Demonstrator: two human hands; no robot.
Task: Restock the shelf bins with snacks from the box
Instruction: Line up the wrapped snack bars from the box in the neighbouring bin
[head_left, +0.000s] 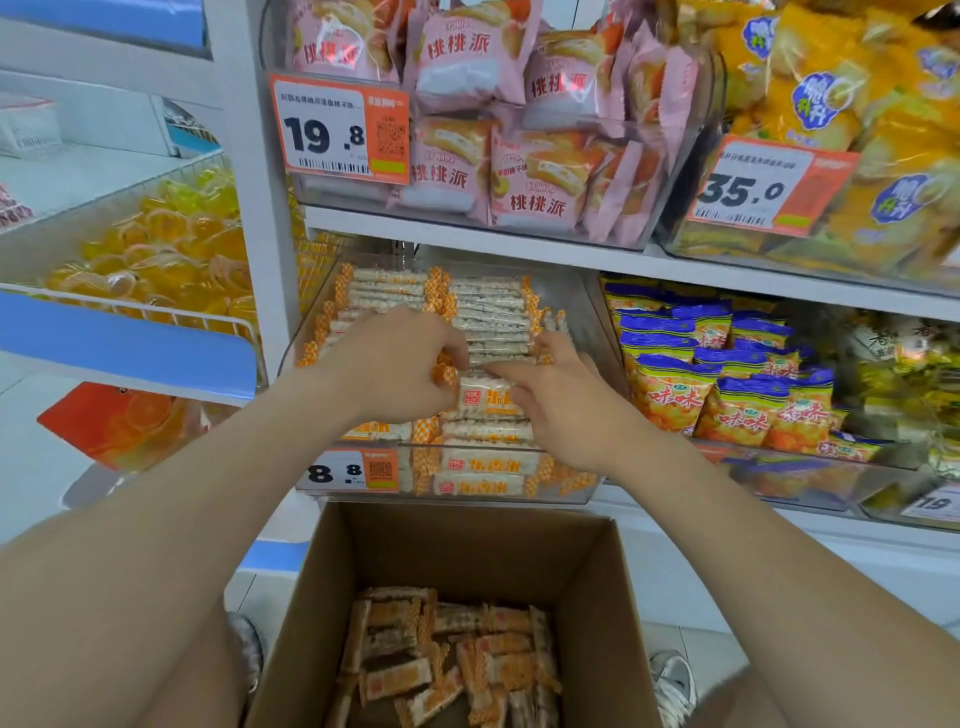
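The left hand's fingertips are concealed behind its own knuckles, down among the snack bars near the front edge of the clear bin; grip cannot be confirmed. The right hand's fingertips are buried against the wrapper ends at the row's right side; hold undetermined. Bars beneath both palms are not visible. The cardboard box has its near wall and part of its contents cut off by the bottom edge. The price tag on the bin's front edge carries fine print too small to read. The pink packets are cut by the top edge. The yellow packets toward the right edge are blurred, lettering illegible.
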